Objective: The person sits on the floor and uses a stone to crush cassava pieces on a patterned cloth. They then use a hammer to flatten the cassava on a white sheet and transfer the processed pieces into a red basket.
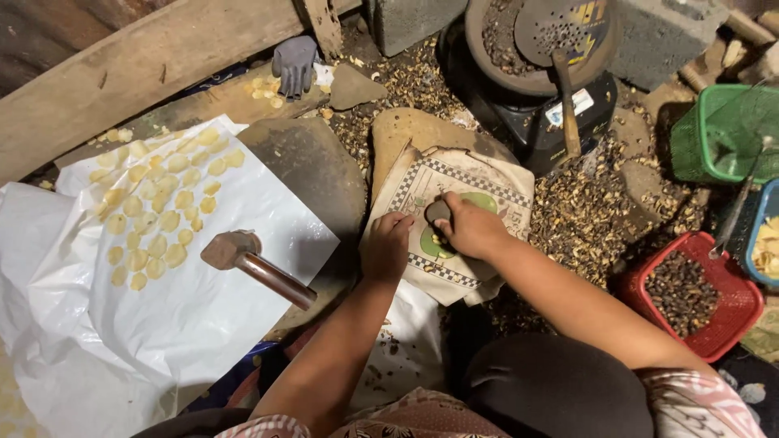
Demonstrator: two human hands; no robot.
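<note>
Surroundings: white plastic sheet [203, 308] at left, carrying pale yellow flattened discs [158, 215] and a hammer-like mallet [243, 258] lying on its side. Grey glove [294, 63] on a wooden plank. Dark pan [519, 45] with perforated ladle [560, 32] above; green basket [722, 134] and red basket [690, 296] of dark seeds at right; husk litter on the floor between.

Item in hand: small dark rounded stone [438, 212], on a checked printed cloth [462, 207] at centre. Right hand [471, 231] has its grip closed round it; left hand [388, 247] rests curled on the cloth just beside, holding nothing visible.
</note>
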